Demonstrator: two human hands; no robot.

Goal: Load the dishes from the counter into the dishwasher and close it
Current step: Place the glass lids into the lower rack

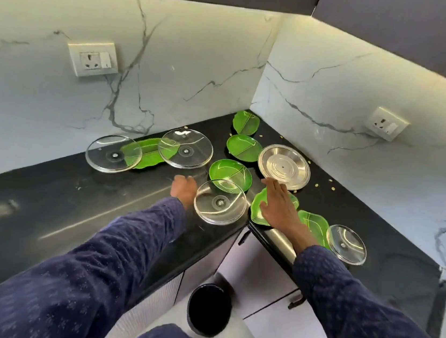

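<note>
Item: glass lid (219,206) at the counter's (51,204) inner corner edge, the landmark here. Left hand (184,189) touches its far-left rim, grip not discernible; right hand (278,203), fingers straight, rests on the green leaf plate (261,201) just right of the lid, steel plate (284,166) beyond. Handling, as judged: lift the lid first by its rim; dishwasher not in view.

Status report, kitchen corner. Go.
Left hand grips glass lid. Right hand flat on green plate. Dishes spread across counter; dishwasher not in view.
</note>
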